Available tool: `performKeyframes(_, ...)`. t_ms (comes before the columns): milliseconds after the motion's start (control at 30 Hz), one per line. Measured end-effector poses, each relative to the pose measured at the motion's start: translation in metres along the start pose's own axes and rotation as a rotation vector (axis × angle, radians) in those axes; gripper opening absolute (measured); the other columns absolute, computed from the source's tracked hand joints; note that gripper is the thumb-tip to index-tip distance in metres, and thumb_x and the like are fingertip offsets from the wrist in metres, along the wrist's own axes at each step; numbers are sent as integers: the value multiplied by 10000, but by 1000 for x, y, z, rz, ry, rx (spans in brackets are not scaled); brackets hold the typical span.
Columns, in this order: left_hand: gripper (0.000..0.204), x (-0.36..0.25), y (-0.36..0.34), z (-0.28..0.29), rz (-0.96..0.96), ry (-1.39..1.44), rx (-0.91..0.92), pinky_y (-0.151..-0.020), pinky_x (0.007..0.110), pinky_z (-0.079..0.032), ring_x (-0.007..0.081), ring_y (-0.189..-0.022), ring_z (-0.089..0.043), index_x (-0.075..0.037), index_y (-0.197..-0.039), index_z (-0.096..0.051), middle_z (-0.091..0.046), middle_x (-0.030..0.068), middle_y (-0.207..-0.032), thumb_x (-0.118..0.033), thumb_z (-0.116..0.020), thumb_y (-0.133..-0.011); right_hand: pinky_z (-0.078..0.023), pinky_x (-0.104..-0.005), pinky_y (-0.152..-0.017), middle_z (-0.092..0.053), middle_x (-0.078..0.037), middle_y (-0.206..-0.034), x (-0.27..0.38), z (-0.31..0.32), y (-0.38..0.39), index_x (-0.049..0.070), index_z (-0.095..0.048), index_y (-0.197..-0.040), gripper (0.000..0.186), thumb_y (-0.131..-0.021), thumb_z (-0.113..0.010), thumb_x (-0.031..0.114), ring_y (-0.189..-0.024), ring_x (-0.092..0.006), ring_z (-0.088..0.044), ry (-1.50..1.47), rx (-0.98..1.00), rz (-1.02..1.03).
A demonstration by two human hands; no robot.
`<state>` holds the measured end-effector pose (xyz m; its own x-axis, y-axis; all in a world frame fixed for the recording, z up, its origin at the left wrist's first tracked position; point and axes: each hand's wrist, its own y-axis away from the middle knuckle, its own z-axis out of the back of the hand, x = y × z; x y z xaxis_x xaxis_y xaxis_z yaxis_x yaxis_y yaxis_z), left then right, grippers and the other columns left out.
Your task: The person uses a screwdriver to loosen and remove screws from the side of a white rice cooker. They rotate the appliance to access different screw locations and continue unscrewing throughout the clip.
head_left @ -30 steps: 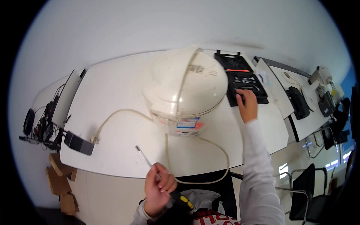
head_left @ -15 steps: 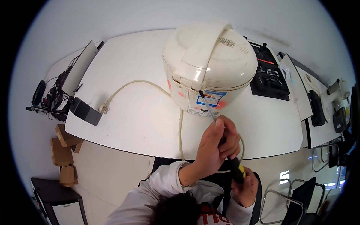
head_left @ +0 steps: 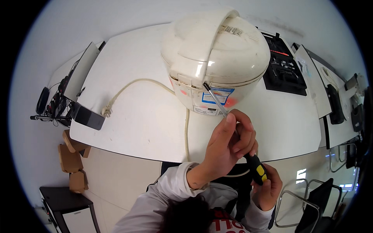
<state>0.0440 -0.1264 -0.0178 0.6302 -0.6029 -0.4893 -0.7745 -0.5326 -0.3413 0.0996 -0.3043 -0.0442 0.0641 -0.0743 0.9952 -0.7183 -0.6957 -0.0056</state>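
My left hand [head_left: 223,147] is closed around the shaft of a long screwdriver [head_left: 216,100], which rises up and left to a dark tip at the front seam of a white rice cooker [head_left: 215,50]; I cannot tell whether it touches. My right hand [head_left: 268,190], lower and to the right, is closed on the black and yellow handle [head_left: 256,167]. The cooker stands on the white table [head_left: 132,124], with blue and white labels and pink marks on its front. Its pale cord ends in a plug [head_left: 105,112] at the left.
An open black tool case [head_left: 284,76] lies at the back right. A dark grey box [head_left: 87,116] sits at the left edge beside tangled cables. Cardboard boxes [head_left: 70,158], a dark cabinet [head_left: 66,211] and chairs [head_left: 316,206] stand around; other desks with equipment are at the right.
My right hand has left the tool case and moved down onto the screwdriver's handle. My left hand and the screwdriver have moved up and right, bringing the tip to the cooker's front.
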Motion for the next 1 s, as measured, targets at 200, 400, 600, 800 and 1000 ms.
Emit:
performKeyframes(200,408,3,-6,0,-23,-61,12,-735,338,-440,150,-608,-490,-77,-980,-483,-419,4,-587,-362,-192,-974,-387,-197,-595,-533,-63,-809,8,4,-12,-67,-542,-1030,679,-745,-631,543,-659,-98,-503,211,-271,250)
performKeyframes(400,394,3,-4,-6,-13,-135,-37,-822,414,-438,289,-940,-543,-53,-1010,-496,-553,94,-888,-356,-250,-961,-355,-249,-544,-477,-68,-732,24,21,-28,-19,-546,-985,635,-717,-648,548,-611,-150,-458,493,-383,682)
performKeyframes(600,361,5,8,-3,-4,-262,-55,-761,387,-474,291,-876,-571,-42,-1001,-497,-548,94,-872,-346,-307,-954,-327,-258,-502,-476,-62,-717,16,31,-24,58,-566,-979,565,-666,-697,509,-611,-157,-473,471,-188,749)
performKeyframes(800,371,2,7,-5,-6,-246,-89,-796,387,-469,303,-907,-573,-16,-1063,-491,-564,108,-904,-326,-328,-943,-376,-262,-523,-455,-70,-861,17,33,-32,172,-579,-994,461,-598,-800,253,-671,-172,-492,441,-94,747)
performKeyframes(1000,538,6,6,-14,42,-356,-198,-813,382,-471,276,-916,-574,2,-1115,-453,-552,137,-994,-484,-408,-889,-435,-238,-560,-426,-79,-910,18,30,-39,219,-593,-958,424,-595,-779,100,-698,-188,-515,378,-102,727)
